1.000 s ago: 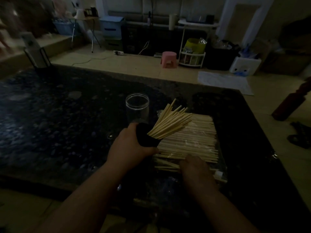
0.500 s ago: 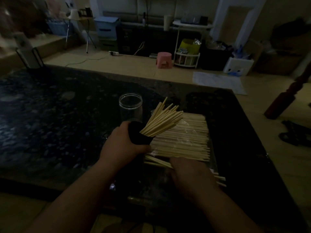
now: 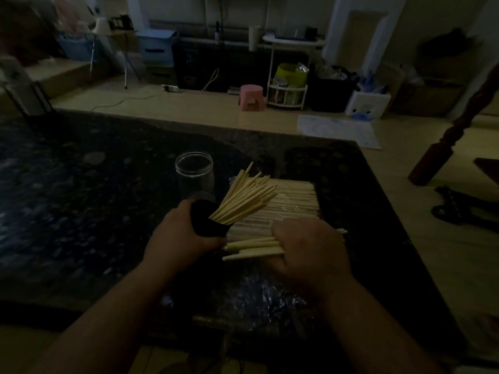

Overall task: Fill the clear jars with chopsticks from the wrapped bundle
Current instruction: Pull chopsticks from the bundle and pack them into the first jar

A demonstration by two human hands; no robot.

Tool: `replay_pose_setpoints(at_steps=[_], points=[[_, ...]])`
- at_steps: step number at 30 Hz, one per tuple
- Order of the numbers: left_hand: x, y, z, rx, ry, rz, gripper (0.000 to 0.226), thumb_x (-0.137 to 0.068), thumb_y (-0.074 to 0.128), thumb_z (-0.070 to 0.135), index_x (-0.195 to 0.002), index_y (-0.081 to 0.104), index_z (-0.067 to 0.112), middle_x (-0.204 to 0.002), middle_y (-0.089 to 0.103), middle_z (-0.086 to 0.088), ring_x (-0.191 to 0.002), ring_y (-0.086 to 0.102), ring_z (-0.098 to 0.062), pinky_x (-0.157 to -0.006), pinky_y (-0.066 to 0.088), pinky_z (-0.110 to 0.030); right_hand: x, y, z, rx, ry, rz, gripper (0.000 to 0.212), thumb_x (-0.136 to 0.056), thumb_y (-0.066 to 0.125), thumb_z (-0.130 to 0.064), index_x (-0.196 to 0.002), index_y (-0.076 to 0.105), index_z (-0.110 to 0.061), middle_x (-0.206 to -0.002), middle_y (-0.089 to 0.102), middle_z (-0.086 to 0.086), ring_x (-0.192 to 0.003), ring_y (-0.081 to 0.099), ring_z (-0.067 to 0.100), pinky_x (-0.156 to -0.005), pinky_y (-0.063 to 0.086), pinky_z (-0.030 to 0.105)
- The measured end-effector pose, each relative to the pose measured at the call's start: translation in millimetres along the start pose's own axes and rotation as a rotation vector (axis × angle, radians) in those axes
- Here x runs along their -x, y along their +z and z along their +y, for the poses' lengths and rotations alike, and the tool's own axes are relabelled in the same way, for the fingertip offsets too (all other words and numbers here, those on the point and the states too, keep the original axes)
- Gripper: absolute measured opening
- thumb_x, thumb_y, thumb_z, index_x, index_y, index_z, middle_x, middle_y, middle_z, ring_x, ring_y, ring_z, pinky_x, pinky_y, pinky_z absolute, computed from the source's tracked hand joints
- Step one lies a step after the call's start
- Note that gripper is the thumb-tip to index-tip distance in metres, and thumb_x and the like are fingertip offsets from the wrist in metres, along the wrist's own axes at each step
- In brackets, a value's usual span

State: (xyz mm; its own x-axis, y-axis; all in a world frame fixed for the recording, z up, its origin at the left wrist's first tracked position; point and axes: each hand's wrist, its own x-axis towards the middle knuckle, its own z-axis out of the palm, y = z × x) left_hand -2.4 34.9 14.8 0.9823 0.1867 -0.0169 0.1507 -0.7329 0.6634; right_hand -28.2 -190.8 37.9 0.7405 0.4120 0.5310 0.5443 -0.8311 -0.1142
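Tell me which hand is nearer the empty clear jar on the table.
Left. The left hand, gripping a dark-looking jar of chopsticks, is just in front of the empty jar; the right hand, holding loose chopsticks, is farther right at the wrapped bundle.

Overall level: dim and underexposed; colours muted
Source: no lamp in view; soft light lies on the pale tiled floor (image 3: 189, 109) beyond the table, brighter than the near field
Brightest items: fanned pale wooden chopsticks (image 3: 248, 198); loose chopsticks (image 3: 251, 247) in the right hand (image 3: 310, 247); thin highlight on the rim of the clear cylindrical jar (image 3: 194, 168)
Darkest items: black speckled stone tabletop (image 3: 81, 211); cylindrical holder (image 3: 205, 222) in the left hand (image 3: 181, 236) reads as plain black, material not discernible
Glare: small glints on the crinkled clear plastic wrap (image 3: 259, 290)
Shadows: soft, no hard edges; forearms flatly lit
Blur: far-left room contents smeared; background soft
Distortion: wide-angle; table edges bow; brown turned wooden post (image 3: 459, 122) leans at the right edge
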Motion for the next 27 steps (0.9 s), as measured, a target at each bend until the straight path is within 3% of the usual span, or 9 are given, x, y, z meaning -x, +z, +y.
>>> replay_pose_setpoints(at_steps=[7, 10, 12, 14, 16, 19, 22, 25, 27], points=[[2, 0, 2, -0.026, 0.056, -0.033, 0.085, -0.052, 0.087, 0.053, -0.124, 0.049, 0.030, -0.112, 0.058, 0.009, -0.096, 0.056, -0.010, -0.080, 0.050, -0.033, -4, 1, 7, -0.070, 0.026, 0.170, 0.021, -0.085, 0.048, -0.033, -0.071, 0.048, -0.017, -0.066, 0.047, 0.000, -0.059, 0.044, 0.022, -0.059, 0.023, 0.028], [4, 0, 4, -0.020, 0.083, -0.039, 0.078, -0.052, 0.087, 0.052, -0.117, 0.049, 0.032, -0.102, 0.054, 0.014, -0.087, 0.052, -0.003, -0.072, 0.045, -0.027, -5, 1, 10, -0.079, 0.049, 0.221, 0.026, -0.090, 0.048, -0.032, -0.070, 0.048, -0.016, -0.067, 0.047, 0.002, -0.061, 0.043, 0.022, -0.060, 0.021, 0.030], [3, 1, 3, -0.036, 0.096, -0.034, 0.081, -0.053, 0.088, 0.052, -0.121, 0.049, 0.031, -0.108, 0.056, 0.012, -0.091, 0.052, -0.004, -0.073, 0.043, -0.026, -7, -4, 11, -0.048, 0.065, 0.265, 0.030, -0.092, 0.048, -0.032, -0.069, 0.051, -0.013, -0.072, 0.049, 0.004, -0.067, 0.043, 0.023, -0.064, 0.022, 0.030], [4, 3, 3, -0.044, 0.105, -0.035, 0.083, -0.053, 0.087, 0.052, -0.123, 0.049, 0.032, -0.112, 0.056, 0.010, -0.096, 0.052, -0.007, -0.077, 0.044, -0.027, -10, -9, 10, -0.001, 0.088, 0.315, 0.031, -0.090, 0.049, -0.034, -0.071, 0.057, -0.011, -0.079, 0.052, 0.006, -0.071, 0.045, 0.023, -0.065, 0.027, 0.030], [5, 4, 4, -0.050, 0.113, -0.039, 0.081, -0.054, 0.087, 0.051, -0.124, 0.049, 0.033, -0.113, 0.056, 0.009, -0.096, 0.053, -0.008, -0.078, 0.043, -0.027, -10, -9, 5, -0.053, 0.136, 0.338, 0.030, -0.088, 0.050, -0.037, -0.079, 0.062, -0.011, -0.083, 0.052, 0.007, -0.066, 0.049, 0.024, -0.057, 0.040, 0.031], [6, 4, 4, -0.106, 0.113, -0.041, 0.081, -0.057, 0.086, 0.048, -0.127, 0.048, 0.031, -0.116, 0.056, 0.004, -0.099, 0.055, -0.012, -0.077, 0.042, -0.027, -12, -6, 2, -0.181, 0.161, 0.312, 0.016, -0.091, 0.052, -0.035, -0.090, 0.057, -0.020, -0.088, 0.049, -0.001, -0.066, 0.053, 0.017, -0.050, 0.049, 0.035], [5, 4, 3, -0.142, 0.085, -0.051, 0.085, -0.058, 0.086, 0.050, -0.130, 0.045, 0.032, -0.119, 0.054, 0.003, -0.105, 0.055, -0.015, -0.078, 0.043, -0.028, -16, 0, 4, -0.508, 0.352, 0.226, 0.016, -0.090, 0.063, -0.031, -0.087, 0.059, -0.016, -0.082, 0.052, -0.004, -0.071, 0.053, 0.003, -0.068, 0.049, 0.028], [4, 4, 1, -0.158, 0.067, -0.067, 0.090, -0.055, 0.084, 0.055, -0.132, 0.044, 0.032, -0.121, 0.054, 0.002, -0.108, 0.056, -0.018, -0.082, 0.046, -0.031, -17, -1, -6, -0.548, 0.219, 0.320, 0.013, -0.092, 0.064, -0.023, -0.094, 0.070, -0.011, -0.093, 0.054, -0.007, -0.089, 0.055, -0.002, -0.078, 0.043, 0.011], [4, 5, 1, -0.148, 0.068, -0.081, 0.092, -0.050, 0.082, 0.059, -0.130, 0.045, 0.033, -0.119, 0.056, 0.003, -0.106, 0.057, -0.017, -0.083, 0.048, -0.032, -15, 6, -6, -0.609, 0.197, 0.362, 0.012, -0.093, 0.062, -0.021, -0.095, 0.072, -0.014, -0.095, 0.058, -0.002, -0.092, 0.058, 0.003, -0.078, 0.043, 0.010]])
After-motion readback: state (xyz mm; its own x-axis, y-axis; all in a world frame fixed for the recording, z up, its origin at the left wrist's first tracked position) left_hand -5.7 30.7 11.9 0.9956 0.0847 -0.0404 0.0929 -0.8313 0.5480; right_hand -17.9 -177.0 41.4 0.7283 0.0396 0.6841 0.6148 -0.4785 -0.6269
